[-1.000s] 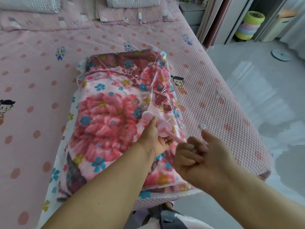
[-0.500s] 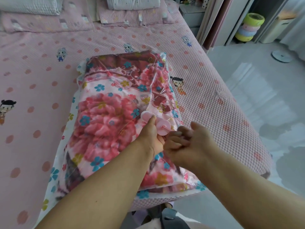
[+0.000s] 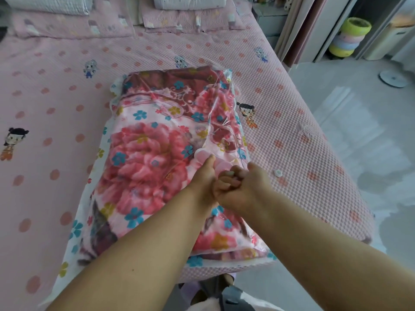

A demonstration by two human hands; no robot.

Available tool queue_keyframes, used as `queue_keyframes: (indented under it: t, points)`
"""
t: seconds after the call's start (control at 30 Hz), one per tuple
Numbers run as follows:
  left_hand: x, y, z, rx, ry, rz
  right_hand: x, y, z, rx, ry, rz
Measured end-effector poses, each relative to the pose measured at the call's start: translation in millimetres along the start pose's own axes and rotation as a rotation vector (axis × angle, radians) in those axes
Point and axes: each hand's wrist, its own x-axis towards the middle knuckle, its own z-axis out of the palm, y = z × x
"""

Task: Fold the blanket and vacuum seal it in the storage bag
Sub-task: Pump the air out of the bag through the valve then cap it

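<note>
The folded floral blanket [image 3: 146,158] lies inside the clear storage bag [image 3: 74,232] on the bed. A small pink hand pump [image 3: 203,156] sits on the bag's right side, near the blanket's middle. My left hand [image 3: 203,182] grips the pump body from below, thumb along its top. My right hand [image 3: 244,187] is curled round the pump's handle, pressed close against my left hand. The pump rod is hidden between the hands.
A small white round cap [image 3: 278,172] lies on the pink quilted bedspread [image 3: 303,153] to the right of the bag. Pillows [image 3: 188,1] sit at the bed's head. The bed edge and grey floor [image 3: 359,131] are on the right.
My right hand has pushed the pump handle in toward the pump. The pink rod seen a second ago is no longer visible. My left hand has stayed on the pump.
</note>
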Motion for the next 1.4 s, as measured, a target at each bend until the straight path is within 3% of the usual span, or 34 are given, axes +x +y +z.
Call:
queue_keyframes:
  t: [0.07, 0.13, 0.27, 0.43, 0.5, 0.57, 0.77, 0.87, 0.93, 1.0, 1.1, 1.17, 1.3, 1.4]
  points:
    - [1, -1, -2, 0.013, -0.019, 0.005, 2, -2, -10, -0.056, -0.079, -0.055]
    - [5, -3, -5, 0.03, 0.017, 0.053, -24, -4, -26, 0.022, -0.185, 0.043]
    - [8, -3, -9, 0.045, 0.067, 0.099, -54, -9, -41, -0.003, -0.128, 0.094]
    - [-1, 2, -2, 0.033, 0.039, 0.027, -1, 1, 2, -0.046, -0.002, -0.002]
    - [0, 3, -3, 0.043, 0.035, 0.021, -1, -1, -4, -0.103, -0.075, -0.064]
    - [1, 4, -4, 0.019, 0.043, 0.067, -28, -2, -17, 0.025, -0.196, 0.044]
    - [-1, 4, -4, 0.084, 0.107, 0.08, -37, -5, -14, 0.075, -0.117, 0.058]
    - [-6, 5, 2, 0.115, 0.087, 0.034, -10, 0, 8, -0.079, 0.003, -0.022]
    - [-1, 6, -2, 0.073, 0.056, 0.036, -14, -1, -2, -0.111, -0.111, -0.07]
    - [1, 5, -6, 0.057, 0.056, 0.086, -43, -1, -18, 0.017, -0.2, 0.027]
    - [2, 4, -8, 0.062, 0.074, 0.101, -71, -6, -33, 0.019, -0.137, 0.064]
    - [1, 3, -7, 0.09, 0.1, 0.098, -55, -4, -26, 0.076, -0.144, 0.036]
    - [-6, 5, -4, 0.12, 0.055, 0.023, -8, 1, 7, -0.061, 0.021, -0.007]
    - [-1, 3, -3, 0.063, 0.025, 0.034, -19, -2, -10, 0.023, -0.136, 0.004]
